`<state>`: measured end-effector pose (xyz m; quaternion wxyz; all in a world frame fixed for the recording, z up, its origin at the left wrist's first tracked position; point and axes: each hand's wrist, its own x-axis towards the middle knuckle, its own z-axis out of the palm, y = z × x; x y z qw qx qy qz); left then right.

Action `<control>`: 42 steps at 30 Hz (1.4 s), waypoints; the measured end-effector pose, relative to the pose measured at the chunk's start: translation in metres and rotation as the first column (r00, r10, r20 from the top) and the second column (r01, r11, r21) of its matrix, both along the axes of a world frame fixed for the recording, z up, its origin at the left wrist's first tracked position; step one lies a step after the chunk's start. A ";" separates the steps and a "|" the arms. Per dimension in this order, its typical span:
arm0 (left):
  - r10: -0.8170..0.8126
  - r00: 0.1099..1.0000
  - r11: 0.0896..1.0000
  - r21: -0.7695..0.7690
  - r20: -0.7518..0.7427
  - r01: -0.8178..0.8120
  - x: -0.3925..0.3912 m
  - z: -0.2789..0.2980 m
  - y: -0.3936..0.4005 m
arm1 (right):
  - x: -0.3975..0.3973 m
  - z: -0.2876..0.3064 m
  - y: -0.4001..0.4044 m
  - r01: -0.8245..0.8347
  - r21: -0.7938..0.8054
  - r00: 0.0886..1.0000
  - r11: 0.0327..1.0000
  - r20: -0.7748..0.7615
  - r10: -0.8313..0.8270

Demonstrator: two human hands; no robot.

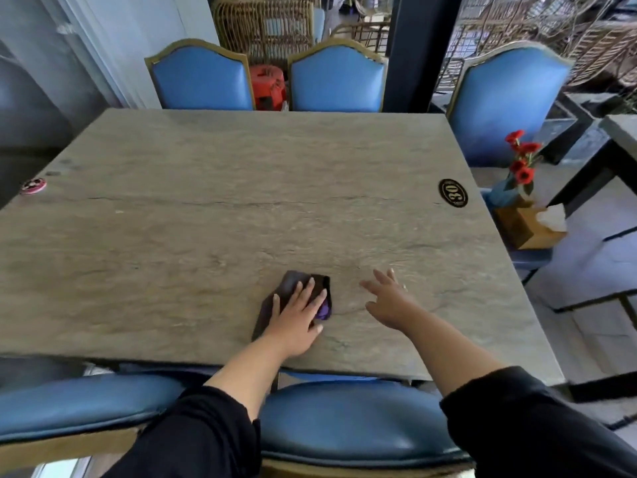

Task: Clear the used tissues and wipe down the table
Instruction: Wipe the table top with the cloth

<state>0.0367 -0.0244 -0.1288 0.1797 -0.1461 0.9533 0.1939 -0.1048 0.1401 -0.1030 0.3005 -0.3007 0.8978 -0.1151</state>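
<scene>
Fingers [303, 291] flat on dark cloth [293, 288], grey table [206, 201], perhaps stone.

Left hand [296, 320] flat, fingers spread, right hand [389, 298] open, hovering

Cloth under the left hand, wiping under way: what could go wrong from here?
The cloth lies bunched and partly folded under the left hand, so it may leave streaks. Wide strokes could knock the red badge off the table edge. The right hand, fingers spread, looks blurred and might smear wiped areas.

Black oval plaque [453, 193] on table [206, 201] reads "30"
</scene>
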 end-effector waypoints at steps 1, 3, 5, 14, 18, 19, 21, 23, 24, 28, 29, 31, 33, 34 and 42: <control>0.001 0.999 0.999 -0.048 0.034 0.001 -0.001 -0.004 0.005 | -0.006 -0.004 0.000 -0.033 0.018 0.999 0.999 -0.033 0.033; 0.051 0.998 0.995 -0.088 0.034 -0.048 -0.008 -0.007 0.009 | -0.018 -0.011 -0.001 -0.104 0.059 0.991 0.993 -0.084 0.109; 0.102 0.994 0.988 -0.116 0.033 -0.098 -0.022 -0.006 0.003 | -0.029 -0.018 -0.003 -0.164 0.089 0.979 0.982 -0.106 0.173; 0.115 0.992 0.990 -0.077 -0.042 -0.118 -0.082 -0.011 -0.005 | -0.047 -0.041 0.000 -0.238 0.092 0.951 0.967 -0.181 0.251; -0.099 0.993 0.991 0.085 -0.067 0.104 -0.036 -0.013 0.009 | -0.043 -0.042 -0.002 -0.214 0.077 0.957 0.974 -0.183 0.225; -0.117 0.990 0.982 0.138 -0.076 0.127 -0.025 -0.011 0.008 | -0.040 -0.041 -0.004 -0.194 0.071 0.962 0.978 -0.182 0.204; -0.137 0.987 0.958 0.240 -0.089 0.155 -0.007 -0.007 0.003 | -0.030 -0.038 -0.010 -0.144 0.051 0.974 0.988 -0.168 0.151; -0.107 0.991 0.926 0.354 -0.082 0.130 0.011 -0.004 -0.002 | -0.017 -0.036 -0.016 -0.092 0.035 0.986 0.995 -0.139 0.096; -0.077 0.994 0.911 0.401 -0.075 0.100 0.019 -0.002 -0.005 | -0.011 -0.036 -0.018 -0.079 0.031 0.988 0.996 -0.128 0.082; -0.035 0.999 0.874 0.483 -0.032 0.046 0.036 0.006 -0.012 | 0.005 -0.031 -0.020 -0.100 0.032 0.990 0.994 -0.101 0.103; -0.035 0.999 0.861 0.507 -0.022 0.041 0.039 0.008 -0.014 | 0.008 -0.030 -0.020 -0.109 0.032 0.990 0.994 -0.087 0.111; -0.025 1.000 0.842 0.538 -0.008 0.025 0.044 0.009 -0.015 | 0.013 -0.026 -0.019 -0.129 0.038 0.990 0.991 -0.053 0.131; -0.021 1.000 0.858 0.513 0.014 0.011 0.047 0.012 -0.015 | 0.017 -0.023 -0.017 -0.157 0.045 0.987 0.987 -0.030 0.158; -0.019 1.000 0.868 0.496 0.025 0.004 0.048 0.014 -0.014 | 0.018 -0.022 -0.016 -0.167 0.049 0.986 0.985 -0.015 0.168; 0.008 0.968 0.935 0.343 0.250 -0.097 0.043 0.048 -0.006 | 0.031 -0.005 0.004 -0.241 0.141 0.970 0.960 0.066 0.234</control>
